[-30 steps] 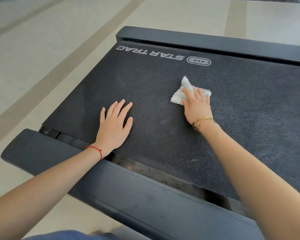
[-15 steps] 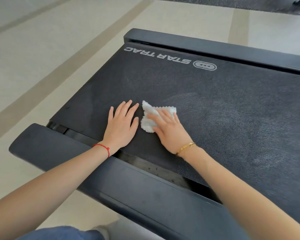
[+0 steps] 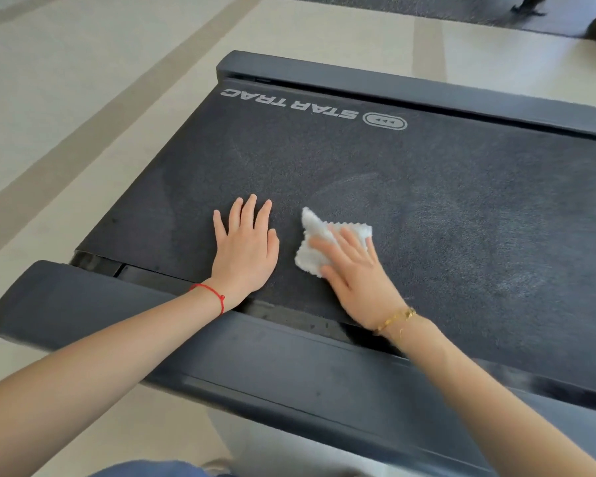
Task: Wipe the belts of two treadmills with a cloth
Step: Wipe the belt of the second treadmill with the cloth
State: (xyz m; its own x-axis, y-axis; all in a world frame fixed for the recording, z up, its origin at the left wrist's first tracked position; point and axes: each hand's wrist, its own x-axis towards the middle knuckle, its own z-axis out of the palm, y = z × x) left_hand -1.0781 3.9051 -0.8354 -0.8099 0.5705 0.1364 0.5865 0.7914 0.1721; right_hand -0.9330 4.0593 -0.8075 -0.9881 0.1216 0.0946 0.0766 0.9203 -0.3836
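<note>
One cloth (image 3: 319,241) (white) under right hand (image 3: 356,278); left hand (image 3: 245,251) flat on one belt (image 3: 461,218).

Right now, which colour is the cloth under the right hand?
White, seen in the head view: the cloth lies on the dark belt.

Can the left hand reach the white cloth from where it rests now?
Probably yes. The left hand lies flat on the belt, beside the cloth, with only bare belt between them. The right hand covers part of the cloth, leaving its near edge free.
</note>
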